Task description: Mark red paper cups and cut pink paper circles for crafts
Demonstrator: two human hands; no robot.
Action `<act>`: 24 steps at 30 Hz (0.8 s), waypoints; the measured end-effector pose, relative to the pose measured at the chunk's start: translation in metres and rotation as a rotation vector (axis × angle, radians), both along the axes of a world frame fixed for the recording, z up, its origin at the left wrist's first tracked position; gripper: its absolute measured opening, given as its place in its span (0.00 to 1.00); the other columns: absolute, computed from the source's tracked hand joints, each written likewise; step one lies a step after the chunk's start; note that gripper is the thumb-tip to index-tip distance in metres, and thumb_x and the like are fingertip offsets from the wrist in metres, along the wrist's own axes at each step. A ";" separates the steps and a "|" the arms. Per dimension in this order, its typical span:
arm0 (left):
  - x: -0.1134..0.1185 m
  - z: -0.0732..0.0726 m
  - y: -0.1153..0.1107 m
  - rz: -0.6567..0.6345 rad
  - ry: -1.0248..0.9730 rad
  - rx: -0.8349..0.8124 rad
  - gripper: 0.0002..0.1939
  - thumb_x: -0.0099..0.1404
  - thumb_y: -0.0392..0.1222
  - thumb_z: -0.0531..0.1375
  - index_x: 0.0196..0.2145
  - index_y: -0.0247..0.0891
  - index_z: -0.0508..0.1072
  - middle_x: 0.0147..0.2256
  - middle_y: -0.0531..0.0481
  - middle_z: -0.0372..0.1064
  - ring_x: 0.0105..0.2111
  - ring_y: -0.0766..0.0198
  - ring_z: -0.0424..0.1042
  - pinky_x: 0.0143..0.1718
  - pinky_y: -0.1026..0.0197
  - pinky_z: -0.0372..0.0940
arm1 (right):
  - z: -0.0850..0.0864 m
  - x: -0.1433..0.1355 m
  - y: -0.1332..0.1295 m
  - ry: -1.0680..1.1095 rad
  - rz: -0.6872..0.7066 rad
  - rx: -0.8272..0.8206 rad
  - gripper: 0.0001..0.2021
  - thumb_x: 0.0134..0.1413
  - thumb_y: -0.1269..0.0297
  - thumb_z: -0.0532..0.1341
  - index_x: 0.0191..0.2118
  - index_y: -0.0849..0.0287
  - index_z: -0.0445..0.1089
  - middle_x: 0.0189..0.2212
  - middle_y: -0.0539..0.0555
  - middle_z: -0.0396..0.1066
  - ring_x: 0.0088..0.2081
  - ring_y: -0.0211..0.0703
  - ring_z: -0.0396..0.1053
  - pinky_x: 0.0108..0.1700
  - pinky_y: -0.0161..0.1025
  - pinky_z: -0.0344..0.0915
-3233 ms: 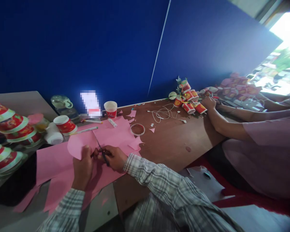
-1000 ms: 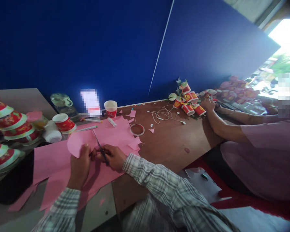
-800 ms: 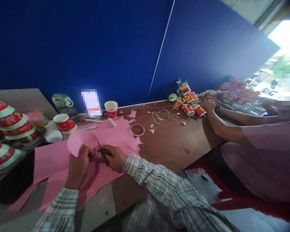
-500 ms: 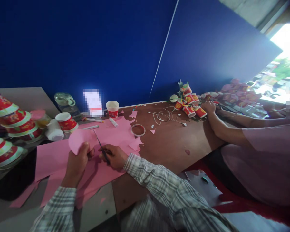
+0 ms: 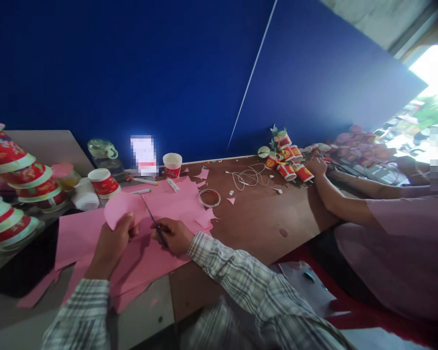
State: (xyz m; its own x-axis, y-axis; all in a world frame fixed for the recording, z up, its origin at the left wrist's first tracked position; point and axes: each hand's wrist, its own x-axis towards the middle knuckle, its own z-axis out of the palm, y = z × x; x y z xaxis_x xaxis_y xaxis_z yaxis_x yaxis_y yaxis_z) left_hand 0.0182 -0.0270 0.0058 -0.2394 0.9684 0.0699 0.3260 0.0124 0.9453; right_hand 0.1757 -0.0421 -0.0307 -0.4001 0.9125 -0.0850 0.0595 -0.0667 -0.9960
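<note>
While my left hand (image 5: 110, 241) is pinching rounded pink paper (image 5: 117, 209) to steady it, my right hand (image 5: 177, 236) is gripping dark metal scissors (image 5: 160, 234).

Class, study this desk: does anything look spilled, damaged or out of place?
A dark reddish patch marks the brown tabletop; stain or damage, I cannot tell. Farther back, a white cable lies in untidy, tangled loops.

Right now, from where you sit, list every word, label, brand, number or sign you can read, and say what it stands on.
No text can be read.
Upright paper cup: marks on the red part, too small.
White tube: dark marks, too small.
Red cups with yellow emblems: too blurred.
Bright screen: pixelated.
</note>
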 end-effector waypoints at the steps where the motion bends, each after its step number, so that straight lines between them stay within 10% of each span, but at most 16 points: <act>1: -0.001 0.000 0.000 -0.005 0.003 -0.001 0.15 0.53 0.48 0.49 0.14 0.38 0.57 0.12 0.56 0.54 0.14 0.71 0.52 0.17 0.64 0.49 | 0.000 0.000 0.000 0.001 0.001 0.001 0.20 0.47 0.53 0.58 0.46 0.57 0.64 0.24 0.49 0.60 0.21 0.31 0.56 0.20 0.28 0.58; 24: -0.013 0.023 -0.006 -0.092 0.123 0.013 0.17 0.55 0.46 0.47 0.12 0.39 0.55 0.12 0.56 0.52 0.15 0.70 0.52 0.20 0.63 0.49 | 0.015 0.005 0.000 -0.119 0.018 0.053 0.16 0.47 0.62 0.59 0.43 0.61 0.66 0.23 0.48 0.59 0.23 0.32 0.57 0.22 0.29 0.61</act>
State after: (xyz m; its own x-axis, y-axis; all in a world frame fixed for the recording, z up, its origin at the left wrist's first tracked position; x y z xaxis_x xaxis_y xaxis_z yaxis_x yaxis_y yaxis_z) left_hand 0.0056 -0.0326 0.0288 -0.1380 0.9848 0.1058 0.4389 -0.0350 0.8979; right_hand 0.1805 -0.0417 -0.0155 -0.4065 0.9097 -0.0844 0.1783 -0.0116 -0.9839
